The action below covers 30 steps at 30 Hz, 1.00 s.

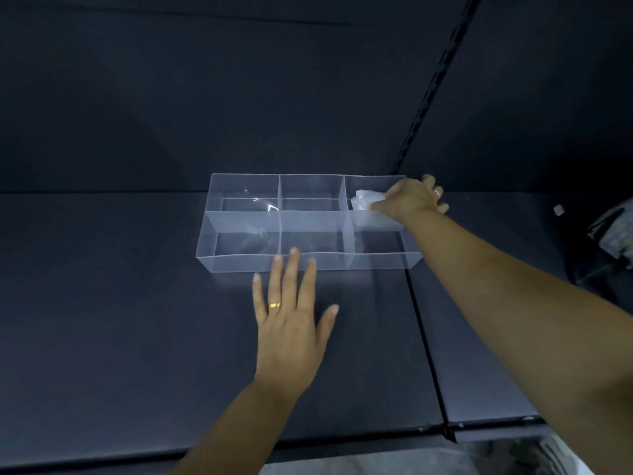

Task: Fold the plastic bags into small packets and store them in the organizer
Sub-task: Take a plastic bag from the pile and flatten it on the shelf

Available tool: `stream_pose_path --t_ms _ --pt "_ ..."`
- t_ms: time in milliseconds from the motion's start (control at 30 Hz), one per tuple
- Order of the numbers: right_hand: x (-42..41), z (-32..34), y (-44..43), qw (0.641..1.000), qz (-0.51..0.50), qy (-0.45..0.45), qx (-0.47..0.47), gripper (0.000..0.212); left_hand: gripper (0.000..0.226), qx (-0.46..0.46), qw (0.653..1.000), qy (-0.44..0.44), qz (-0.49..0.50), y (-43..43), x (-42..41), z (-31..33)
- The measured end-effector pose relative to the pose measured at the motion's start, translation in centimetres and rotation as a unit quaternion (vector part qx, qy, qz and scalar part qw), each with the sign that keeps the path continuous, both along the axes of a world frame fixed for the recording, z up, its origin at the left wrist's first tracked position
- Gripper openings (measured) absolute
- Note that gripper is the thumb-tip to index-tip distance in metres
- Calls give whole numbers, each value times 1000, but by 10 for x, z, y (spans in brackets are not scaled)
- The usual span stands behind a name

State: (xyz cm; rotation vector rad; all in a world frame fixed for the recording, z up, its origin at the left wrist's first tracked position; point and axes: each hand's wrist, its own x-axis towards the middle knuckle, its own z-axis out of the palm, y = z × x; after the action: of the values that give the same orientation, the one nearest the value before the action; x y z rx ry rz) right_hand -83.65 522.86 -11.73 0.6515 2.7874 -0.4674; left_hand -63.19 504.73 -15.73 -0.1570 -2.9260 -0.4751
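Packet [364, 199] sits in organizer's [239, 262] far-right compartment, touching right hand's [412, 199] thumb, grip unclear; left hand [291, 332] spread.

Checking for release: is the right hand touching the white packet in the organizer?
Touching. The head view shows the thumb of the right hand lying against the packet, no gap, in the back right compartment of the organizer.

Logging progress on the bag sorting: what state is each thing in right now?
organizer: upright on shelf, open-topped, one compartment filled.
folded bag packet: lying in the far right compartment.
right hand: over that compartment, thumb on folded bag packet; grip unclear.
left hand: flat, fingers spread, fingertips at organizer's near wall.
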Motion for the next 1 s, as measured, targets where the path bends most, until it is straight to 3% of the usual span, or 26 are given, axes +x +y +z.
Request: stream_pose_path --t_ms 133,267,333,467,533,633,667,733,800,833,933,1000 --pt "1 5 -6 1000 -7 13 8 48 76 -10 989 -99 112 -23 48 -17" --pt "35 14 -9 989 0 130 -75 39 88 -37 976 -161 139 -46 76 -23" --pt "75 16 -14 968 14 222 -120 32 85 -58 978 -160 122 -47 82 -25" --pt "212 11 -46 888 137 392 -198 17 87 -76 973 -181 126 -48 82 -28" --pt "296 -4 -68 884 222 333 -243 26 85 -81 973 -187 112 -53 84 -32" --pt "387 -48 -85 921 310 114 -206 31 79 -89 971 -205 82 -65 92 -33" --pt "405 -63 -84 938 304 29 -165 37 79 -96 969 -214 77 -69 99 -33" --pt "425 -89 -74 959 242 -112 -102 69 80 -99 965 -228 79 -75 115 -33" --pt "435 -103 -66 960 186 -198 -75 85 81 -92 963 -240 81 -79 131 -33" --pt "439 -108 -64 959 180 -210 -63 77 81 -90 962 -244 83 -80 137 -33" --pt "439 -109 -56 957 205 -194 -71 15 78 -82 958 -261 82 -82 140 -33" --pt "428 -104 -50 953 186 -179 -160 28 77 -78 955 -277 76 -83 137 -33"
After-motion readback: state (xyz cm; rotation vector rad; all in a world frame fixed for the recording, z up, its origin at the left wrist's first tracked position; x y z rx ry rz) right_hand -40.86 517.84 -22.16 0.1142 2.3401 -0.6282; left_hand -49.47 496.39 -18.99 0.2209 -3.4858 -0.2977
